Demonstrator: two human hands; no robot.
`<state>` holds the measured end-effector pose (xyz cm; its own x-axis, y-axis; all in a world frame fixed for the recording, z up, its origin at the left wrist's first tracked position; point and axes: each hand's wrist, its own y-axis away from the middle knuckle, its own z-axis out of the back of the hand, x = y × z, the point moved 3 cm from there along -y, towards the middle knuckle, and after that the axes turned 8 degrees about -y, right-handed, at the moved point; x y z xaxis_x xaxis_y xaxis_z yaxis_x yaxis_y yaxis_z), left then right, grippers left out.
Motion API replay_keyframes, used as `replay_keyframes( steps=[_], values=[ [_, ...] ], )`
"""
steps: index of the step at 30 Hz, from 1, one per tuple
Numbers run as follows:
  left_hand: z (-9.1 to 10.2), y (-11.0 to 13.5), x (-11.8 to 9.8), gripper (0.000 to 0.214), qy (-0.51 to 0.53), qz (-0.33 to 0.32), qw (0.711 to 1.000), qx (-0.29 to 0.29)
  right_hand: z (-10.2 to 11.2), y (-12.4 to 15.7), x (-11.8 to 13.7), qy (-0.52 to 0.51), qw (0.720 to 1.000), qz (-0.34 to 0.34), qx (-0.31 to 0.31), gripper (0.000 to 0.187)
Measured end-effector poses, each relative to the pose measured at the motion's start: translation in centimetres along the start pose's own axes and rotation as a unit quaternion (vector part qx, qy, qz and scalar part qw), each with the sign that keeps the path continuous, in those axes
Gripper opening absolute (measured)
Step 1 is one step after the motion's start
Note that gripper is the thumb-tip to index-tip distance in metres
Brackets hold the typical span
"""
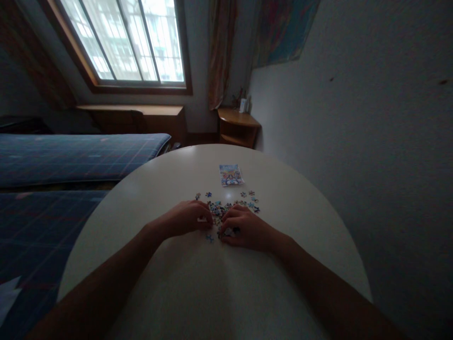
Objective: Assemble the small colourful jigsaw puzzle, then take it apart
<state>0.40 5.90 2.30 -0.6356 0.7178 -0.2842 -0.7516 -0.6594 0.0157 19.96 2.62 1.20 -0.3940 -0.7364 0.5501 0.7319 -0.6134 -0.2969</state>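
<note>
In the head view, a round white bench [198, 283] is seen from above, with both forearms reaching in from the near edge. A heap of small jigsaw pieces [221, 210] lies at the middle of the bench, between the two hands and just beyond their fingertips. The left hand [186, 218] is laid palm down at the left side of the heap, its grip narrowed on a pale piece [202, 219] at the fingertips. The right hand [244, 229] is laid at the right side, its fingers curled over a few pieces [228, 231]; whether any is pinched cannot be told. Loose pieces are scattered farther out. A printed picture card [230, 174] lies on the far side, apart from the heap
</note>
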Motion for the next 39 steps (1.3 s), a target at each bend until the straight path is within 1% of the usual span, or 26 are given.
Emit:
replay_keyframes(
  steps=[4, 6, 8, 10, 14, 17, 21, 23, 27, 30, 33, 36, 39],
  values=[
    [0.9, 0.7, 0.3, 0.008, 0.004, 0.029, 0.999, 0.013, -0.1, 0.0, -0.1, 0.002, 1.0, 0.003, 0.007, 0.015],
    [1.2, 1.1, 0.3, 0.015, 0.002, 0.052, 0.998, 0.026, -0.2, 0.0, -0.1, 0.006, 1.0, 0.002, 0.009, 0.014],
    [1.3, 1.4, 0.2, 0.02, 0.0, 0.065, 0.997, 0.047, -0.3, 0.1, -0.2, 0.008, 1.0, 0.0, 0.006, 0.013],
    [1.1, 1.4, 0.0, 0.02, -0.009, 0.07, 0.996, 0.057, -0.3, 0.1, -0.2, 0.011, 1.0, -0.001, 0.004, 0.014],
    [0.8, 1.2, 0.0, 0.014, -0.02, 0.069, 0.996, 0.056, -0.1, 0.2, -0.3, 0.01, 1.0, -0.006, 0.006, 0.011],
    [0.9, 1.2, 0.3, 0.01, -0.016, 0.064, 0.996, 0.054, 0.1, 0.2, -0.3, 0.011, 1.0, -0.016, -0.003, 0.011],
    [1.7, 1.4, 1.0, 0.014, -0.027, 0.083, 0.996, 0.026, 0.2, 0.3, -0.5, 0.017, 1.0, -0.021, -0.013, 0.012],
    [1.9, 1.6, 1.5, 0.015, -0.031, 0.099, 0.994, 0.025, 0.2, 0.4, -0.6, 0.022, 0.999, -0.026, -0.014, 0.012],
    [1.6, 2.0, 2.4, 0.014, -0.03, 0.111, 0.993, 0.035, 0.3, 0.4, -1.0, 0.04, 0.998, -0.039, -0.025, 0.012],
    [1.4, 2.1, 2.9, 0.013, -0.043, 0.115, 0.992, 0.021, 0.5, 0.4, -1.3, 0.049, 0.997, -0.049, -0.043, 0.008],
    [1.3, 2.1, 2.7, 0.013, -0.046, 0.112, 0.992, 0.014, 0.6, 0.4, -1.4, 0.054, 0.995, -0.06, -0.057, 0.006],
    [1.0, 2.0, 2.1, 0.019, -0.028, 0.098, 0.994, 0.04, 0.8, 0.5, -1.3, 0.053, 0.995, -0.056, -0.055, 0.008],
    [0.6, 1.8, 1.6, 0.02, -0.011, 0.099, 0.993, 0.07, 0.9, 0.5, -1.1, 0.055, 0.996, -0.055, -0.047, 0.012]
  ],
)
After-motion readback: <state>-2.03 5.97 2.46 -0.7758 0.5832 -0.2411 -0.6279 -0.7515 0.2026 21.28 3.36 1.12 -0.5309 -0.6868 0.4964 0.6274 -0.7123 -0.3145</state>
